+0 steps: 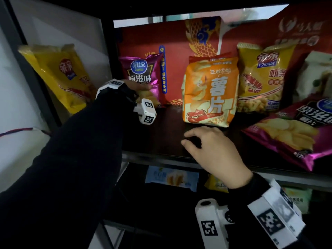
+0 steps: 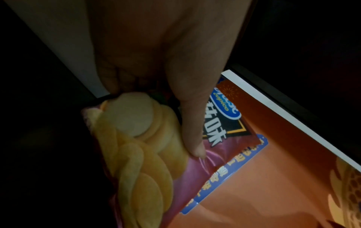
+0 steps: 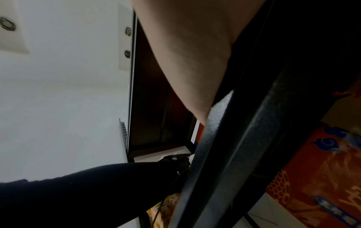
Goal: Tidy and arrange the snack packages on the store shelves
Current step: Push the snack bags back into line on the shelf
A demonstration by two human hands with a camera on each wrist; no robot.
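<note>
A purple chip bag stands upright at the left end of the dark shelf. My left hand grips its lower part; the left wrist view shows my thumb pressed on the front of this purple bag, with the other fingers behind it. My right hand hovers low over the shelf, fingers loosely curled and holding nothing, just in front of an upright orange crab-flavour chip bag. Only the heel of the right hand shows in the right wrist view.
A yellow shrimp-stick bag stands right of the orange one. A second purple bag lies flat at the right front, a pale bag behind it. Another yellow bag leans outside the shelf's left post. Packages lie on the shelf below.
</note>
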